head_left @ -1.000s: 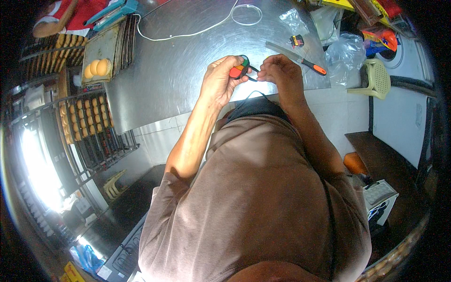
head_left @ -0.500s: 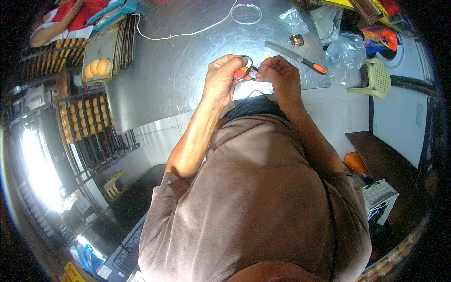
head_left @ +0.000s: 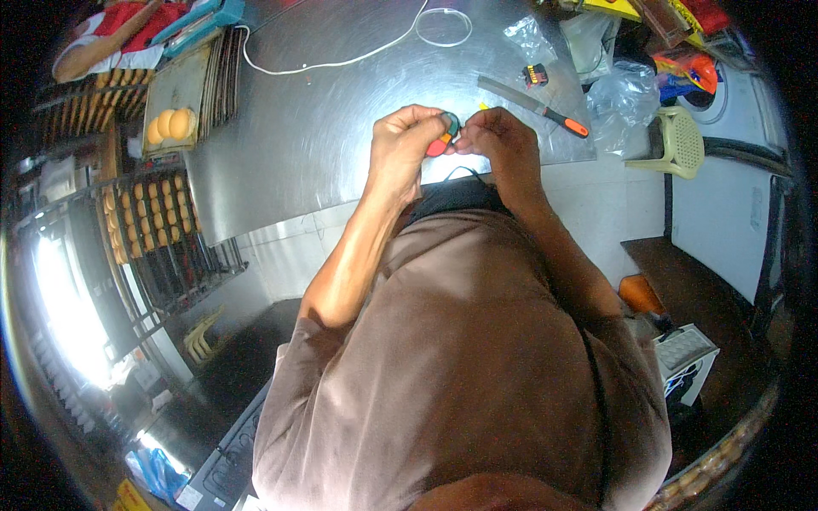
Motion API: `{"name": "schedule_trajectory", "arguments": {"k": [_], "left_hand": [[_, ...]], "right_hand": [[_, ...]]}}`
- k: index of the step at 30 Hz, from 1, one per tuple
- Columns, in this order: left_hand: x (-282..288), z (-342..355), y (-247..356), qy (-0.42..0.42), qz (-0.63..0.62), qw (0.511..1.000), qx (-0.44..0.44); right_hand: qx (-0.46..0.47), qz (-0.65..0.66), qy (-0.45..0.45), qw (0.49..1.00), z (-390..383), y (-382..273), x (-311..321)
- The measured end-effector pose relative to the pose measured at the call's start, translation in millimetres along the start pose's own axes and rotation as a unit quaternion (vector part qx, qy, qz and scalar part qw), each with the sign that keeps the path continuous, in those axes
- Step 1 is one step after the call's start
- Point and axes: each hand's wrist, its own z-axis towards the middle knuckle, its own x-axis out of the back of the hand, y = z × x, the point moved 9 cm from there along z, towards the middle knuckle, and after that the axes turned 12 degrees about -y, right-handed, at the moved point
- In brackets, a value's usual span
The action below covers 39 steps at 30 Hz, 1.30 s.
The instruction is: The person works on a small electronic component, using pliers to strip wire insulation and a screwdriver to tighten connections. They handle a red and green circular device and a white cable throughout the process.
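Observation:
My left hand (head_left: pixel 405 145) is closed on a small rounded object (head_left: pixel 440 146) with red, orange and dark teal parts, its thumb over the top. My right hand (head_left: pixel 503 149) is pinched beside it, fingertips almost meeting the left hand's; what they hold is hidden. Both are over the near edge of the steel table (head_left: pixel 290 153). Beyond my right hand lie a long flat metal tool with an orange-and-black handle (head_left: pixel 569 123) and a small black-and-yellow item (head_left: pixel 535 74). A small yellow piece shows just behind my right fingers.
A white cable (head_left: pixel 332 64) loops across the back. Left are stacked trays (head_left: pixel 183 85) with buns (head_left: pixel 170 126), a rack of buns (head_left: pixel 145 213) and a person's arm (head_left: pixel 119 38). Right are plastic bags (head_left: pixel 622 102), a cream stool (head_left: pixel 673 145) and a white appliance (head_left: pixel 716 238).
The object in my left hand has turned, showing more teal and less red. My right fingers have moved in closer to it. The person at the far left has shifted an arm.

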Motion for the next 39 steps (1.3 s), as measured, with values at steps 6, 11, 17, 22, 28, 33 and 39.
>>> {"name": "schedule_trajectory", "arguments": {"k": [6, 11, 17, 22, 28, 33, 39], "left_hand": [[-77, -52, 100, -0.191, 0.151, 0.97, -0.01], [-145, -75, 185, -0.303, 0.249, 0.909, -0.14], [-158, -87, 194, -0.306, 0.2, 0.917, -0.16], [-160, -91, 197, -0.292, 0.176, 0.924, -0.172], [-163, -97, 210, -0.281, 0.117, 0.937, -0.171], [-139, -61, 184, -0.271, 0.334, 0.885, -0.177], [-48, 2, 84, -0.132, 0.094, 0.987, -0.005]], "right_hand": [[-0.053, -0.021, 0.033, 0.998, -13, 17, 30], [-0.058, -0.057, 0.002, 0.997, -20, 30, 33], [-0.047, -0.029, -0.026, 0.998, -24, 49, 23], [-0.056, -0.044, -0.021, 0.997, -25, 51, 25], [-0.061, 0.007, -0.027, 0.998, -28, 49, 19], [-0.069, -0.027, -0.014, 0.997, -24, 61, 28], [-0.026, -0.084, -0.028, 0.996, -20, 25, 27]]}}
